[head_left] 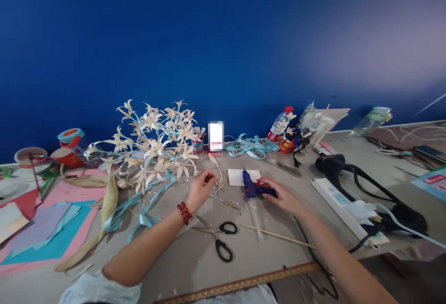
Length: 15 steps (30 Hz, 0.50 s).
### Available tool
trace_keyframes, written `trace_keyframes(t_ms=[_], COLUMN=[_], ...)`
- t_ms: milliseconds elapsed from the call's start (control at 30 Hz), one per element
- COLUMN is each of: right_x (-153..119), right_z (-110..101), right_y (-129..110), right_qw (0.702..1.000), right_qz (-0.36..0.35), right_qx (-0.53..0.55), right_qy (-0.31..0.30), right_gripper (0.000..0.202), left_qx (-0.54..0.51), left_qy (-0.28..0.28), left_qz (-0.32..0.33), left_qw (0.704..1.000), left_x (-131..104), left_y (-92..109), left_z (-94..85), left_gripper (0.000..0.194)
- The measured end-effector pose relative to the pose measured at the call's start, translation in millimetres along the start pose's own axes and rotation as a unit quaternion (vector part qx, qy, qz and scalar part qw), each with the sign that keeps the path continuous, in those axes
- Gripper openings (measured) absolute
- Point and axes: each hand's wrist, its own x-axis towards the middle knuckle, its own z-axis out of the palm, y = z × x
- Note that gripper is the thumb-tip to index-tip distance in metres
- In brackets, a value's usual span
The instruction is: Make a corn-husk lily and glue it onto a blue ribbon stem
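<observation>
My left hand (202, 189), with a red bead bracelet at the wrist, is closed with its fingertips together. Whatever it may pinch is hidden or too small to name. Just right of those fingers, a dried husk strip (220, 176) lies on the table. My right hand (278, 195) grips the handle of a blue hot glue gun (251, 188), whose nozzle points away from me over a white card (235, 177). A clear glue stick (257, 223) extends back from the gun. Black-handled scissors (223, 243) rest between my forearms, beside a thin wooden stick (278, 235).
Pale flowers (156, 141) on blue-wrapped stems stand at back left, near coloured paper (69, 234). Blue ribbon (252, 146) is heaped behind the gun. A bottle (280, 125) stands at the back; a power strip (344, 209) and black straps (376, 188) lie right.
</observation>
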Motion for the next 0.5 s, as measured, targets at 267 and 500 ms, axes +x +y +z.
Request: trace_keyframes(t_ms=[267, 500], right_x=[-2.2, -5.0], right_z=[-8.1, -5.5], right_y=[1.4, 5.3], right_qw=[1.0, 0.999], right_qz=[-0.008, -0.018], right_qx=[-0.017, -0.036], right_qy=[-0.023, -0.034], right_gripper=[0.04, 0.039], left_qx=[-0.035, -0.057], left_qy=[-0.027, -0.055], left_qz=[-0.032, -0.038], left_qw=[0.999, 0.996], left_x=[-15.2, -24.7], left_y=[-5.3, 0.4], left_z=[-15.8, -23.9], left_gripper=[0.016, 0.023])
